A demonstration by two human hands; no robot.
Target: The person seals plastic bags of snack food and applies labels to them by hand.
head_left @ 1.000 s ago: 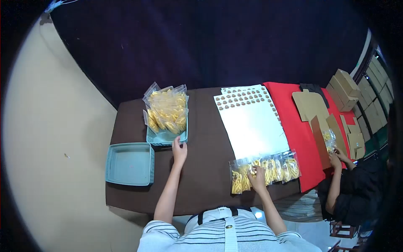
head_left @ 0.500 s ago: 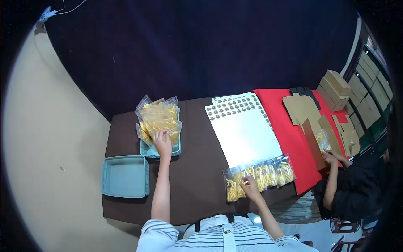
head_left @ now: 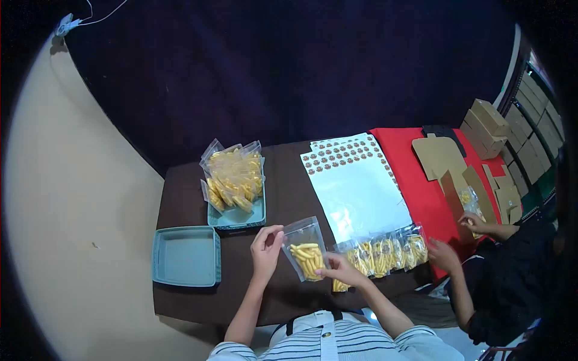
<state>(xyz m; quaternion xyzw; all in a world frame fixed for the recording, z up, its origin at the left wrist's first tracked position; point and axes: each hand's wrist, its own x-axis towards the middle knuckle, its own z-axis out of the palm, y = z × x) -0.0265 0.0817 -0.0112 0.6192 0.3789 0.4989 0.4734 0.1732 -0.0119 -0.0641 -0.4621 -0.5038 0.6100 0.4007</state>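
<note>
Between my two hands hangs a clear bag of yellow pieces (head_left: 307,257). My left hand (head_left: 267,243) pinches its upper left edge, and my right hand (head_left: 341,269) grips its lower right side. Just right of my right hand lies a row of similar filled bags (head_left: 385,253), overlapping along the table's front. More filled bags (head_left: 232,174) are heaped in a light blue basket (head_left: 238,222) at the back left. Nearer and further left, a second blue basket (head_left: 186,256) stands with nothing in it.
White sticker sheets (head_left: 361,192) lie on the brown tablecloth (head_left: 283,180). A red cloth (head_left: 403,162) to the right bears an open cardboard box (head_left: 450,195) and stacked boxes (head_left: 483,129). A co-worker in black (head_left: 506,277) reaches in there, one hand near the bag row.
My left hand has brought a bag from the heaped basket toward me, and my right hand has left the row and taken hold of it. One co-worker's hand has moved left toward the row.
</note>
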